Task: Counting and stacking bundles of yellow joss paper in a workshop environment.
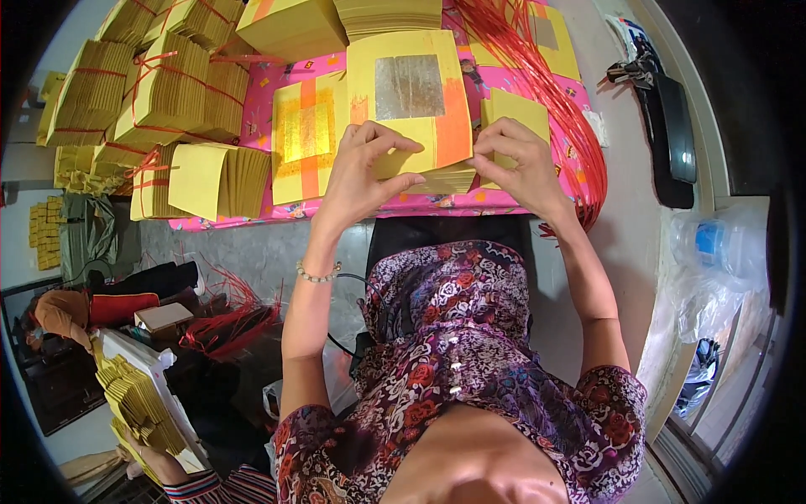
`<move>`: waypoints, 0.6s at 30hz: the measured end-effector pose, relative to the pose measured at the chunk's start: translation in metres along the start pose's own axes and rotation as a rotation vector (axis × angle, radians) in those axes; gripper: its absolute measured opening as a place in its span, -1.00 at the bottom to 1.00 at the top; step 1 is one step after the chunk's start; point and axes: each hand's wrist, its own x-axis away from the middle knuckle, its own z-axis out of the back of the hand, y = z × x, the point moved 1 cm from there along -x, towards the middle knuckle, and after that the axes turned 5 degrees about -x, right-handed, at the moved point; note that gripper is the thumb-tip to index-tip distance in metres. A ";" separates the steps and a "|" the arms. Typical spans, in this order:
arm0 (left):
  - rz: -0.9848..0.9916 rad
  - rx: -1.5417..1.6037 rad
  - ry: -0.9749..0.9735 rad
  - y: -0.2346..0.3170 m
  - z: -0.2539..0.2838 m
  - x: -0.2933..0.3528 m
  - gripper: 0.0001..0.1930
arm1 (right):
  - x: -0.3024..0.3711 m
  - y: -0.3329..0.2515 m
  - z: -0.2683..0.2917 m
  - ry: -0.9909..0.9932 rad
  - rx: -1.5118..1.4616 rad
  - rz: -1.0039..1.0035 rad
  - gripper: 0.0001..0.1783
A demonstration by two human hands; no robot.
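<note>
A thick stack of yellow joss paper point(361, 63), its top sheet bearing a silver foil square and orange patches, lies in front of me at the table's near edge. My left hand point(361, 168) is at its near left corner, index finger on the top and thumb against the front edge. At the near right corner, my right hand point(520, 164) pinches the paper's edge between thumb and index finger. To the left lies joss paper with a gold foil square point(304, 126), and a plain yellow pile point(529, 118) shows behind my right hand.
Bundles of yellow paper tied with red strips point(168, 92) crowd the table's left. Loose red plastic strips point(579, 143) hang over the right side of the pink patterned cloth point(260, 105). At lower left, another person's hand point(159, 462) holds yellow paper. Clear plastic bags point(714, 260) hang right.
</note>
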 end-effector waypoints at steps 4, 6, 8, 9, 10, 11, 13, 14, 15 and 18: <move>-0.013 -0.003 0.012 -0.001 -0.001 0.000 -0.63 | 0.000 -0.002 0.001 -0.034 -0.018 -0.051 -0.89; -0.018 0.001 0.011 -0.002 -0.001 0.000 -0.64 | 0.000 -0.003 0.002 -0.037 -0.030 -0.053 -0.89; -0.023 0.005 0.010 -0.003 0.000 0.001 -0.65 | 0.000 -0.003 0.001 -0.041 -0.041 -0.054 -0.89; -0.024 0.013 0.007 -0.003 0.000 0.001 -0.66 | 0.001 -0.003 0.001 -0.040 -0.037 -0.055 -0.89; -0.025 0.022 0.003 -0.003 0.000 0.000 -0.66 | 0.001 -0.003 0.002 -0.039 -0.033 -0.056 -0.89; -0.026 0.022 0.002 -0.003 0.000 0.000 -0.66 | 0.001 -0.003 0.002 -0.038 -0.033 -0.057 -0.89; -0.028 0.010 -0.006 -0.004 0.000 0.000 -0.67 | 0.002 -0.003 0.003 -0.059 -0.036 -0.086 -0.88; -0.028 0.011 -0.007 -0.004 0.000 0.000 -0.67 | 0.003 -0.003 0.002 -0.059 -0.036 -0.087 -0.88; -0.032 0.007 -0.005 -0.004 0.000 0.000 -0.67 | 0.003 -0.002 0.002 -0.065 -0.024 -0.087 -0.87; -0.040 0.005 -0.003 -0.005 0.000 0.000 -0.69 | 0.004 -0.003 0.001 -0.051 -0.015 -0.065 -0.84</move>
